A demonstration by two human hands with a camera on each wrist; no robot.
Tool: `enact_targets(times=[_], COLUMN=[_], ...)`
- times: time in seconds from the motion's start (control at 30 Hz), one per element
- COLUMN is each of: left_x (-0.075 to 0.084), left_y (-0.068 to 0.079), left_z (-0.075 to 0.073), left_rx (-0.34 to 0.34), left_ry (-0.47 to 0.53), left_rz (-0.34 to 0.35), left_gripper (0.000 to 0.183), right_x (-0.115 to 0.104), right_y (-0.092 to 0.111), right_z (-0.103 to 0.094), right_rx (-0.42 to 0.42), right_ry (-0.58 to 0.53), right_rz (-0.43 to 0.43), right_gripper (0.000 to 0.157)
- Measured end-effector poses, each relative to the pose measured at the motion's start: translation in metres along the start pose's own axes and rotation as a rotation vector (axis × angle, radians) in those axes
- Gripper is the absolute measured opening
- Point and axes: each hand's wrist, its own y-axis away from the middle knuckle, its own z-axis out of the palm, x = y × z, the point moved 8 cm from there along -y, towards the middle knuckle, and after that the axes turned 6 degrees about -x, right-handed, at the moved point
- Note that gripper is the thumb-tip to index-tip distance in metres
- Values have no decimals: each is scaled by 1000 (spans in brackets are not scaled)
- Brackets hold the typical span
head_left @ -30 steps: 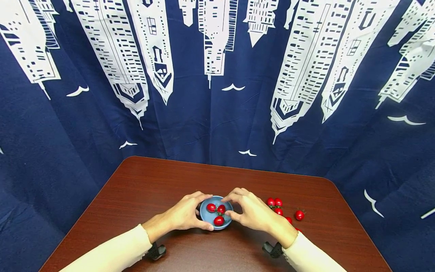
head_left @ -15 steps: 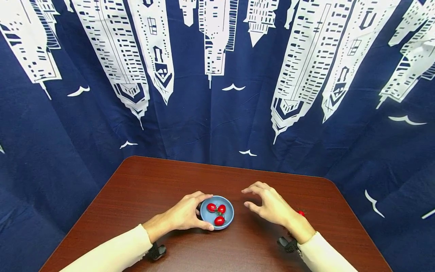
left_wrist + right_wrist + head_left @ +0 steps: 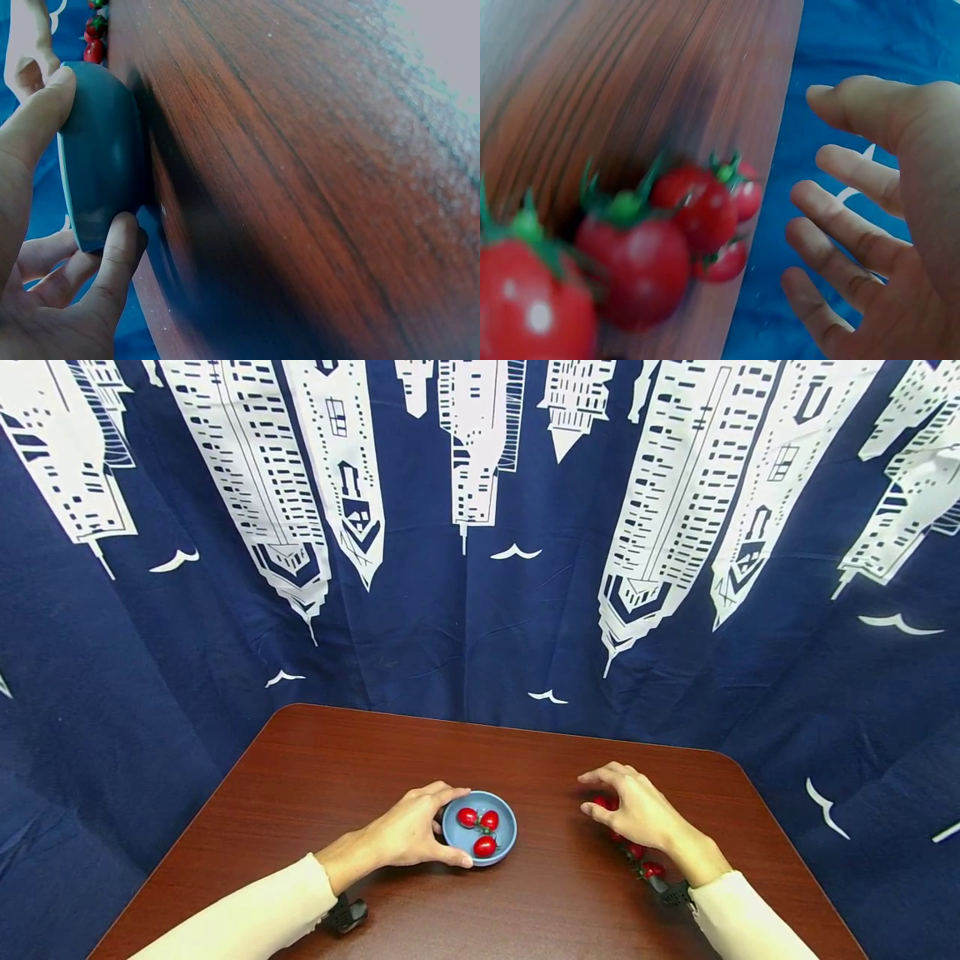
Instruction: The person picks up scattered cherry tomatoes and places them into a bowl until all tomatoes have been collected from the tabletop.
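Observation:
My left hand [image 3: 408,831] holds a small blue bowl [image 3: 461,837] by its left side, thumb at the near rim and fingers at the far one. Three cherry tomatoes [image 3: 485,846] lie inside. In the left wrist view the bowl [image 3: 105,157] stands on the tabletop between thumb and fingers. My right hand [image 3: 641,810] is over the loose cherry tomatoes [image 3: 636,852] to the right and hides some of them. The right wrist view shows that hand [image 3: 885,217] with its fingers spread and holding nothing, apart from the red tomatoes [image 3: 634,262] with green stems.
A brown wooden table [image 3: 360,752] bears everything, its far edge against a dark blue curtain [image 3: 465,643] with white buildings printed on it. The row of loose tomatoes extends under my right wrist, where a black wrist camera [image 3: 673,893] sits.
My right hand has moved right, away from the bowl, to above the loose tomatoes. My left hand and the bowl with its three tomatoes have stayed in place.

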Motion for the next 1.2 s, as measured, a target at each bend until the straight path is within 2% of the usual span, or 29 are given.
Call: enact_targets(times=[0.27, 0.4, 0.7, 0.93, 1.2], left_x=[-1, -1, -2, -1, -1], left_y=[-1, -1, 0, 0, 0], left_z=[0, 0, 0, 0, 0], left_rx=[0, -2, -1, -5, -1], left_ry=[-9, -7, 4, 10, 18], left_rz=[-7, -9, -5, -9, -7], left_gripper=[102, 102, 102, 101, 101], right_x=[25, 32, 32, 30, 27], right_y=[7, 8, 5, 4, -2], right_z=[9, 13, 17, 18, 17], right_rx=[-82, -95, -70, -73, -26], right_ry=[11, 15, 15, -34, -29], right_rz=[78, 96, 17, 17, 19], right_gripper=[61, 65, 49, 35, 36])
